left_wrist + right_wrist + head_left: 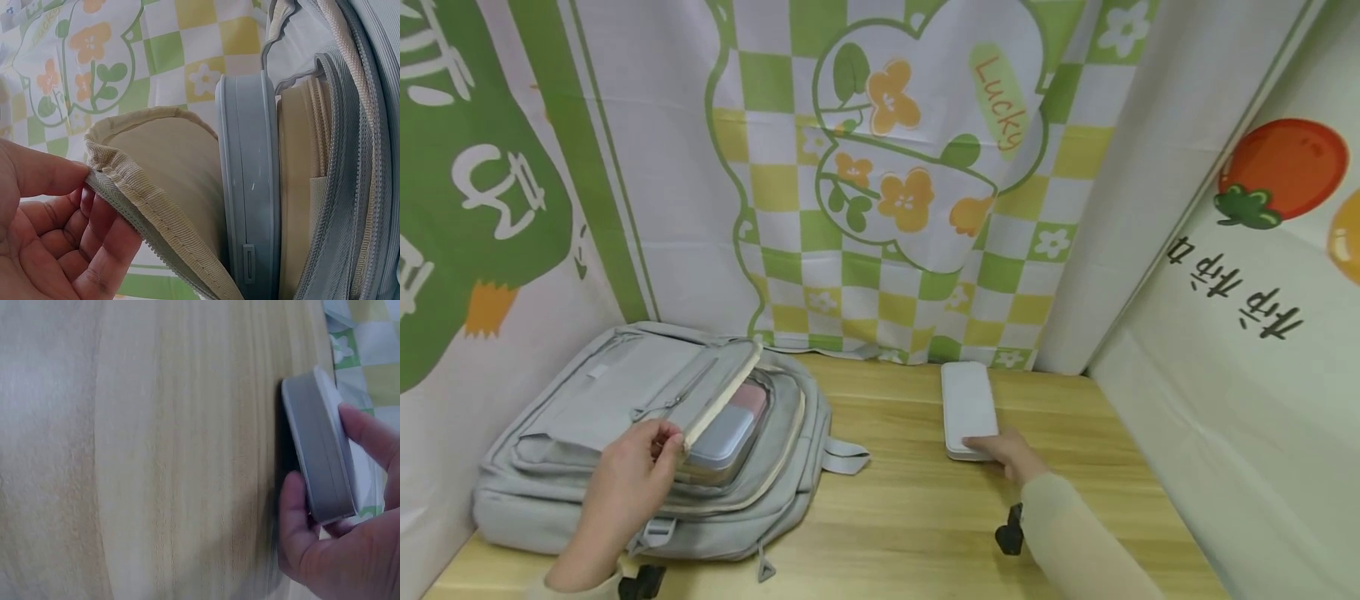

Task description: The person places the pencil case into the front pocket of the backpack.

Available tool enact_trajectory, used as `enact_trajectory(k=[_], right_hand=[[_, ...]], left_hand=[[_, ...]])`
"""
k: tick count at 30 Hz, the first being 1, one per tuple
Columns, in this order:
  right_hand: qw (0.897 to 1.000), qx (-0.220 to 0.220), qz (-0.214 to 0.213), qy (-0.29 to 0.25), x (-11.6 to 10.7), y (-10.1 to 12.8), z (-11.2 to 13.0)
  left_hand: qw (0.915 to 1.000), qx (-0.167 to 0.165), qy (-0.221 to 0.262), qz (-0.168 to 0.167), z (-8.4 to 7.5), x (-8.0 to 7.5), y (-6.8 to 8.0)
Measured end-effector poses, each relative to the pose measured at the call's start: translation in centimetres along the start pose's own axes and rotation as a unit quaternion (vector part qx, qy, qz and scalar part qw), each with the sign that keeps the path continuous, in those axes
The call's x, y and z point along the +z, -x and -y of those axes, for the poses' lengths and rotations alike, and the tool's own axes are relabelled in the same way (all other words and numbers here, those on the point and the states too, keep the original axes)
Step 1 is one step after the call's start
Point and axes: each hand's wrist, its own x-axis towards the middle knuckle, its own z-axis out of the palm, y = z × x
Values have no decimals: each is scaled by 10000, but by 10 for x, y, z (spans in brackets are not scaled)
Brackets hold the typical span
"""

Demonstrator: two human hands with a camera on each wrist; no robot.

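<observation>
A grey backpack [565, 383] lies on the table at the left, its front pocket unzipped. My left hand [636, 467] pinches the edge of the pocket flap [718, 383] between thumb and fingers and holds it lifted. Inside the pocket sits a blue-grey case [250, 181] with rounded corners, and a pink item [751, 398] shows behind it in the head view. At the right, my right hand [1007, 450] grips the near end of a slim white rectangular case [967, 404]. Its thumb lies on top and fingers go underneath; in the right wrist view the case's grey side [319, 447] shows.
The wooden table [880, 517] runs between backpack and white case. A grey strap [846, 456] and a triangular zipper pull [766, 569] stick out from the bag. Printed cloth [895, 308] hangs at the back, with more cloth [1232, 400] along both sides.
</observation>
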Motion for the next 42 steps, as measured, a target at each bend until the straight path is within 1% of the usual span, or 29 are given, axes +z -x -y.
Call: enact_trajectory(k=[5,8,10,13,18,20,23,26,30,34,42], right_hand=[[9967,-75,166,-791,-10,2,3],[9913,-22,262,-1288,-19,3,3],[9866,-1,235,-1617,-25,4,1],[9801,43,-81,-1983,-31,3,-4],[9681,-32,-883,-2343,-35,3,-7],[9647,-146,-1077,-2400,-36,5,-7],[9635,-287,-1187,-2384,-38,7,-7],[9631,-408,-1206,-2373,-40,8,-7],[9664,-467,-1176,-2238,-42,10,-4],[9707,-439,-1024,-2130,-44,13,1],[9721,-498,-670,-2193,-37,18,15]], left_hand=[[10000,-22,-59,-25,0,-1,-1],[10000,-44,-60,27,-1,-1,-2],[9999,-60,-28,83,-2,-1,-2],[9999,-51,-37,101,-4,0,-2],[10000,3,-69,44,-3,0,-2],[10000,12,-74,31,-3,-1,-2],[10000,-13,-60,61,-3,-1,-2],[9999,-39,-57,88,-3,-1,-1],[9999,-58,-52,107,-3,-1,0],[9999,-88,-58,125,-3,-1,0],[9998,-153,-85,135,-2,-2,-2]])
